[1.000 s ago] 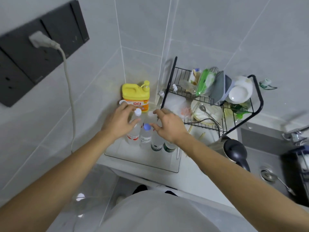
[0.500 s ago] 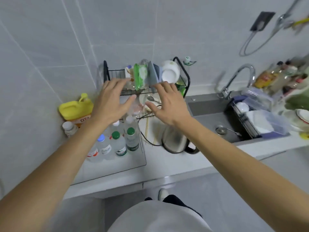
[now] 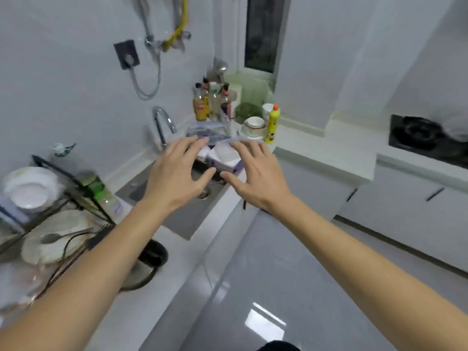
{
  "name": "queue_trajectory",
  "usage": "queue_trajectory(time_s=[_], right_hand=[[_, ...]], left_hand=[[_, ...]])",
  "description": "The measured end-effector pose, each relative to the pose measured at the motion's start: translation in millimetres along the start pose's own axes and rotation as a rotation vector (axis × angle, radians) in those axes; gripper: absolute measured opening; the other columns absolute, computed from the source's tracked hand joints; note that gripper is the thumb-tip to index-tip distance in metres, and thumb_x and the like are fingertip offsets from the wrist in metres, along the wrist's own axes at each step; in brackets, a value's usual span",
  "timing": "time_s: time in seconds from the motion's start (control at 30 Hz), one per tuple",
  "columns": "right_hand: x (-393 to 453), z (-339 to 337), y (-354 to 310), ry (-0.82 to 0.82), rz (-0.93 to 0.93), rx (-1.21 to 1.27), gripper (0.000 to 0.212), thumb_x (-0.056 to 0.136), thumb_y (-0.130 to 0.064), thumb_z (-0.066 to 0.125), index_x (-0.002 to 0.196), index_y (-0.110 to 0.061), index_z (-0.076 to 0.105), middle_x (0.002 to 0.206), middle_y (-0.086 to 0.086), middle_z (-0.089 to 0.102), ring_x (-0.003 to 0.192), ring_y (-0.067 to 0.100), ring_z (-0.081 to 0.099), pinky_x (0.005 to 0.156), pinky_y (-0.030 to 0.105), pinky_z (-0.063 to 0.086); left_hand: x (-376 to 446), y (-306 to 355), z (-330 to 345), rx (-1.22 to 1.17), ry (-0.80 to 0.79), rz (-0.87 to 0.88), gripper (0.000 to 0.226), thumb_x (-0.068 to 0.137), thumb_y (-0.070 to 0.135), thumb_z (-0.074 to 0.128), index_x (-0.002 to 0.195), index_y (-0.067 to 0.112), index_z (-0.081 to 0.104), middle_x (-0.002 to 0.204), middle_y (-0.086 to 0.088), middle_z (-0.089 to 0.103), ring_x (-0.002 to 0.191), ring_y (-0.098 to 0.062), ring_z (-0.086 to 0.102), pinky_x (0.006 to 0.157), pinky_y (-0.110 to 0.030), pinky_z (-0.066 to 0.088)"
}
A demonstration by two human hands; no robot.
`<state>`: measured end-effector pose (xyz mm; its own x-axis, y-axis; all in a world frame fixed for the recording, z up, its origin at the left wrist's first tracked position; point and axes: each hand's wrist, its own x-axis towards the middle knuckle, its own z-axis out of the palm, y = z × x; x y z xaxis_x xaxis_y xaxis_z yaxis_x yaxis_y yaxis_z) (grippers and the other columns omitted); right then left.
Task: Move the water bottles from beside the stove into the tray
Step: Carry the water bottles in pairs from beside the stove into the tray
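My left hand (image 3: 177, 173) and my right hand (image 3: 255, 176) are stretched out side by side above the sink (image 3: 177, 211), fingers spread, holding nothing. The black stove (image 3: 425, 140) sits on the counter at the far right, well away from both hands. No water bottles show beside the stove from here. The tray and the water bottles standing in it are out of view to the left.
A dish rack (image 3: 63, 193) with plates and a green-capped bottle stands at the left. A kettle (image 3: 141, 264) sits by the counter edge. Behind the faucet (image 3: 162, 122) are plastic containers, sauce bottles (image 3: 210, 102), bowls and a yellow bottle (image 3: 272, 125). Grey floor lies below right.
The view has swung right, from the tray with bottles in the left corner to the sink and stove. Both hands left the bottles and moved right, staying empty.
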<state>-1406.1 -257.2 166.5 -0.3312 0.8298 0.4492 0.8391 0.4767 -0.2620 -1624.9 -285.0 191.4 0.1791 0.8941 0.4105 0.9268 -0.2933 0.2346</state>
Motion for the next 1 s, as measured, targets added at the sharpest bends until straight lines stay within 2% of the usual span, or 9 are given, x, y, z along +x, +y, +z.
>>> queue_trajectory(time_s=[0.1,0.3,0.4,0.63,1.0], right_hand=[[-17.5,-37.0,94.8,0.056,0.121,-0.061,0.074,0.093,-0.069,0.049,0.151,-0.024,0.045,0.146,0.002,0.05,0.133,0.026,0.044,0.102,0.042,0.045],[-64.5,-123.1,270.6,0.084,0.375,-0.147,0.076,0.092,-0.07,0.044,0.153,-0.025,0.042,0.15,0.002,0.046,0.138,0.025,0.04,0.107,0.045,0.043],[-89.0,-163.8,347.1,0.126,0.486,-0.194,0.074,0.093,-0.067,0.049,0.153,-0.025,0.042,0.151,0.001,0.046,0.14,0.023,0.038,0.111,0.044,0.041],[-139.4,-221.3,487.9,0.196,0.72,-0.268,0.074,0.093,-0.067,0.051,0.154,-0.027,0.038,0.151,-0.002,0.044,0.141,0.02,0.036,0.112,0.045,0.041],[-206.3,-298.9,677.9,0.297,1.112,-0.453,0.076,0.095,-0.069,0.047,0.156,-0.027,0.036,0.157,-0.001,0.04,0.144,0.021,0.036,0.113,0.046,0.041]], left_hand=[[62.8,81.4,53.5,-0.047,-0.046,0.119,0.069,0.092,0.062,0.052,0.153,0.029,0.044,0.151,0.004,0.049,0.141,-0.021,0.041,0.11,-0.045,0.046],[158.9,242.9,150.2,-0.16,-0.114,0.295,0.069,0.091,0.061,0.053,0.152,0.029,0.045,0.15,0.003,0.049,0.141,-0.022,0.042,0.107,-0.045,0.046],[198.1,316.9,188.9,-0.192,-0.139,0.373,0.07,0.09,0.062,0.049,0.152,0.03,0.046,0.149,0.002,0.05,0.138,-0.024,0.044,0.103,-0.047,0.049],[282.8,466.6,276.9,-0.27,-0.207,0.567,0.068,0.095,0.059,0.055,0.156,0.034,0.039,0.157,0.006,0.044,0.147,-0.019,0.036,0.106,-0.045,0.046],[414.4,696.5,405.8,-0.402,-0.301,0.953,0.073,0.095,0.066,0.043,0.158,0.03,0.038,0.16,0.003,0.043,0.15,-0.022,0.034,0.113,-0.046,0.042]])
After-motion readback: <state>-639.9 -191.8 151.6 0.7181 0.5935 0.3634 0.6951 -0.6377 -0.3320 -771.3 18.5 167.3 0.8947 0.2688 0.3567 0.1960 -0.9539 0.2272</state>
